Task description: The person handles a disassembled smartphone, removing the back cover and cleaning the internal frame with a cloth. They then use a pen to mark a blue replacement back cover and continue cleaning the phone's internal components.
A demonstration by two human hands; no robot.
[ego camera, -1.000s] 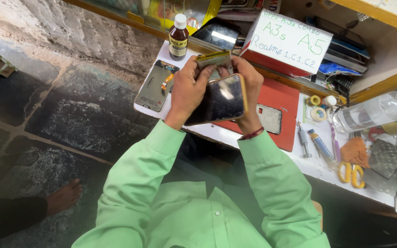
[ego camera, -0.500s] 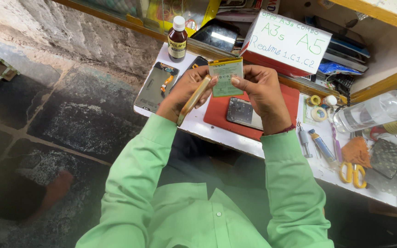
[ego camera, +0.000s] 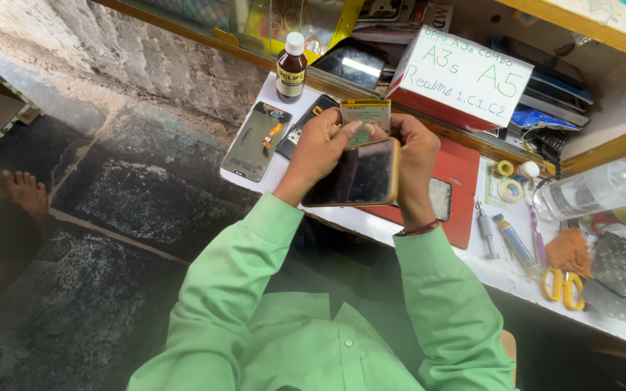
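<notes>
Compared with half a second ago, I see the phone (ego camera: 356,175) has come back up: it was lying on the red mat (ego camera: 465,188) then, and now it sits in front of my hands with its dark screen facing me and its tan edge showing. The small green-and-gold battery (ego camera: 364,116) that I held alone over the mat is now just behind the phone's top edge, pinched between the fingertips of both hands. My left hand (ego camera: 320,148) is closed around the phone's left side and the battery's lower corner; my right hand (ego camera: 416,156) is clamped on the phone's right edge with its fingers up on the battery. Both grips are shut, none loose. I judge that the two parts are being brought together, the battery meeting the phone's back, though the back itself is hidden from me. Left of the mat an opened phone shell (ego camera: 256,141) lies flat on the white counter (ego camera: 501,271), with a brown bottle (ego camera: 291,69) beyond it; right of the mat lie yellow scissors (ego camera: 563,284).
</notes>
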